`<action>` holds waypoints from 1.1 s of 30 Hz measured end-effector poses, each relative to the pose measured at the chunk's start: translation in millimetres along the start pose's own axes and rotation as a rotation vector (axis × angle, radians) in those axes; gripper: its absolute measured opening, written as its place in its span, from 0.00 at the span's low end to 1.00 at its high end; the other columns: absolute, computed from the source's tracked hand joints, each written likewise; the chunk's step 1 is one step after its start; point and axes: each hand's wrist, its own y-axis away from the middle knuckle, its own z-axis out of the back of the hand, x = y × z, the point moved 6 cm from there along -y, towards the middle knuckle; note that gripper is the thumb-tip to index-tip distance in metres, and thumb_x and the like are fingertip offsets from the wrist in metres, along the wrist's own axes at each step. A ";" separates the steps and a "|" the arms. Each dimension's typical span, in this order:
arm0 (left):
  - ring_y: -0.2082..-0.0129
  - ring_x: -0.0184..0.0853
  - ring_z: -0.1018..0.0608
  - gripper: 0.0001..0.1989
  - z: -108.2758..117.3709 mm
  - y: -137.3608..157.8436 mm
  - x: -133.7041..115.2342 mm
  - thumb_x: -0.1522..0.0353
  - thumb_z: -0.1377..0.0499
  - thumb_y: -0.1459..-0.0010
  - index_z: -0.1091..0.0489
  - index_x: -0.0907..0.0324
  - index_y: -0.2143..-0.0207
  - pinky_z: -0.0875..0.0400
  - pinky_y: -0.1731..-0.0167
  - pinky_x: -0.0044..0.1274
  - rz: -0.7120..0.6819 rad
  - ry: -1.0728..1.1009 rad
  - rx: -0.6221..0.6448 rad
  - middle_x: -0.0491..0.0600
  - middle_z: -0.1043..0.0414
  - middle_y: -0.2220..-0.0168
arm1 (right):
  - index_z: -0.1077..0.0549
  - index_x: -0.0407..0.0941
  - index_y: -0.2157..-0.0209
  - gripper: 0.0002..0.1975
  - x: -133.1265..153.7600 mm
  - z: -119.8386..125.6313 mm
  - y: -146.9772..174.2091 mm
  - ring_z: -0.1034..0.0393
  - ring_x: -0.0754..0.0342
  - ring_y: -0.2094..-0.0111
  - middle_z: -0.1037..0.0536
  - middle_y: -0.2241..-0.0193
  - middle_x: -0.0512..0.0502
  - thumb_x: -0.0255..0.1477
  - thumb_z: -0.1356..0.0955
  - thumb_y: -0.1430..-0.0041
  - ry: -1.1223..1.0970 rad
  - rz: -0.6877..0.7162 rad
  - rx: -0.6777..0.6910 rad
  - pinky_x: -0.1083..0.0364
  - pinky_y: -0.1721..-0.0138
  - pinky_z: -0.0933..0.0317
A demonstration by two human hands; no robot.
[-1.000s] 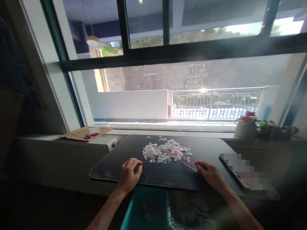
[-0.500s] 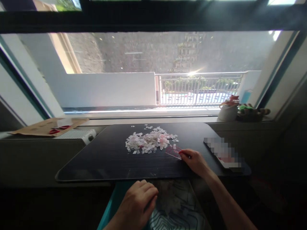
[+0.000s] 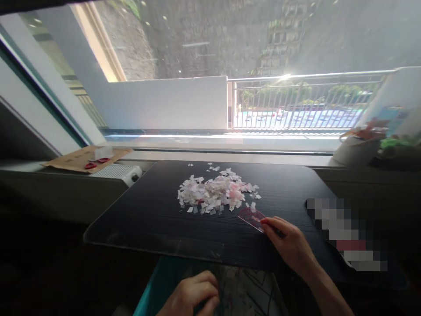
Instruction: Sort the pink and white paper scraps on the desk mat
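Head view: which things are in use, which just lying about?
In use, it seems:
right hand, pinching clear plastic
paper scraps, beside the plastic
table, under the scraps

Apparently lying about:
scissors
brown paper, under them
pot

Unclear: bin near left hand; pixelated item.

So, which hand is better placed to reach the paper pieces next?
Probably the right hand: it holds a clear plate near the paper pieces; the left hand is short of the table.
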 end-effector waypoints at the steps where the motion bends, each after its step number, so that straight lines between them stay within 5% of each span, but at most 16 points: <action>1: 0.67 0.26 0.27 0.08 1.9 -0.4 -1.5 0.74 0.49 0.43 0.33 0.60 0.73 0.35 0.65 0.14 0.051 -0.004 -0.007 0.46 0.30 0.68 | 0.24 0.48 0.65 0.12 -1.9 0.0 1.0 0.28 0.55 0.66 0.22 0.68 0.50 0.37 0.38 0.40 -0.004 -0.004 0.002 0.60 0.66 0.39; 7: 0.69 0.25 0.28 0.06 -1.0 -2.1 1.4 0.73 0.46 0.44 0.32 0.60 0.74 0.37 0.68 0.15 0.299 -0.002 0.070 0.44 0.30 0.70 | 0.24 0.49 0.63 0.12 -18.8 -2.1 5.8 0.27 0.55 0.66 0.22 0.66 0.51 0.39 0.36 0.42 -0.027 0.038 0.037 0.62 0.66 0.37; 12: 0.69 0.26 0.28 0.09 -19.8 8.8 9.1 0.69 0.47 0.41 0.32 0.59 0.74 0.37 0.67 0.16 0.365 -0.051 0.118 0.44 0.31 0.71 | 0.25 0.50 0.62 0.12 -26.1 0.5 7.7 0.27 0.56 0.64 0.22 0.64 0.52 0.39 0.34 0.44 -0.013 0.016 0.038 0.63 0.64 0.37; 21: 0.67 0.26 0.28 0.06 -59.4 21.9 -6.4 0.65 0.45 0.42 0.31 0.57 0.69 0.35 0.67 0.16 -0.075 -0.166 0.378 0.45 0.32 0.59 | 0.22 0.47 0.65 0.14 -9.2 14.6 2.0 0.26 0.51 0.63 0.19 0.66 0.49 0.39 0.36 0.46 -0.004 -0.114 -0.112 0.57 0.62 0.34; 27: 0.61 0.37 0.29 0.06 -77.7 43.7 -17.8 0.64 0.43 0.46 0.28 0.56 0.68 0.31 0.61 0.26 -0.086 -0.373 0.170 0.50 0.36 0.49 | 0.22 0.46 0.65 0.16 -11.4 10.8 -2.2 0.26 0.49 0.62 0.19 0.65 0.46 0.38 0.37 0.46 -0.016 -0.096 -0.078 0.55 0.62 0.35; 30: 0.53 0.41 0.30 0.08 -82.0 59.1 -17.9 0.68 0.45 0.47 0.29 0.56 0.64 0.31 0.55 0.29 -0.006 -0.362 -0.013 0.52 0.44 0.42 | 0.22 0.46 0.64 0.16 -11.9 8.6 -4.8 0.26 0.48 0.63 0.19 0.65 0.45 0.38 0.37 0.46 -0.011 -0.077 -0.052 0.54 0.62 0.36; 33: 0.53 0.41 0.30 0.08 -80.2 71.4 -8.9 0.71 0.44 0.50 0.28 0.55 0.66 0.30 0.57 0.26 0.173 -0.362 -0.118 0.53 0.40 0.47 | 0.22 0.45 0.63 0.17 -12.0 7.2 -7.3 0.26 0.48 0.62 0.19 0.65 0.45 0.38 0.37 0.46 -0.006 -0.065 -0.043 0.53 0.61 0.36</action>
